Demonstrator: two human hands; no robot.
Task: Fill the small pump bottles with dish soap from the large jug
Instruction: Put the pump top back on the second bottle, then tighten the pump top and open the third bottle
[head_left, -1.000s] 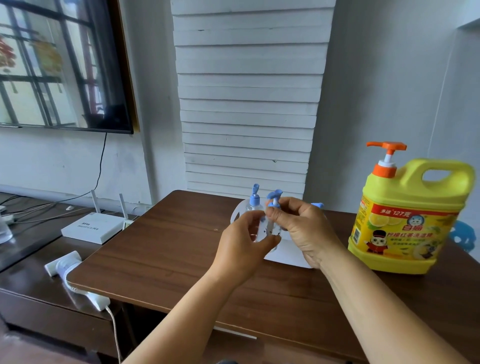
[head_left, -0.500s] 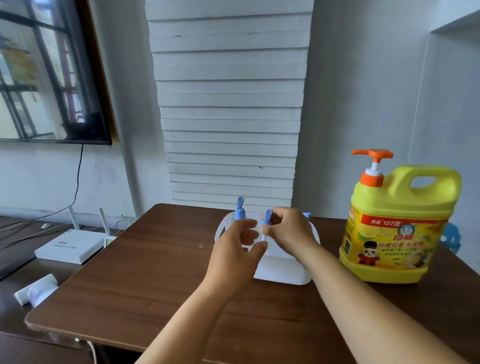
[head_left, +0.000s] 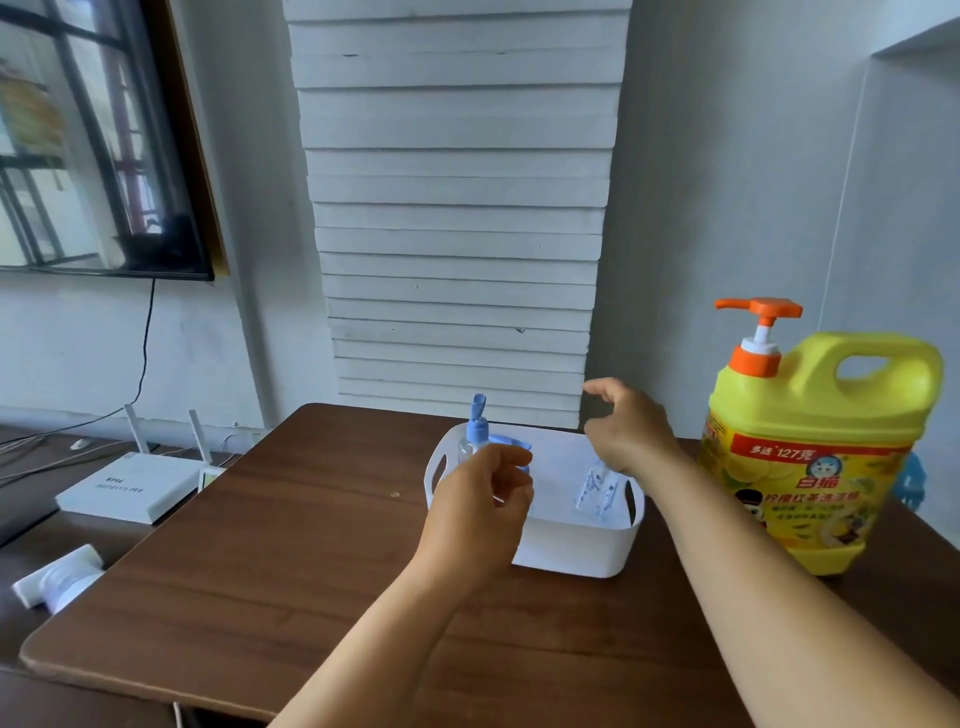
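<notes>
Glossy yellow jug (head_left: 815, 447), boxy white basket (head_left: 571, 545), seemingly plastic.

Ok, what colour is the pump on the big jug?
Orange, with a white stem, on the yellow jug; the pump shows clearly in the head view.
</notes>
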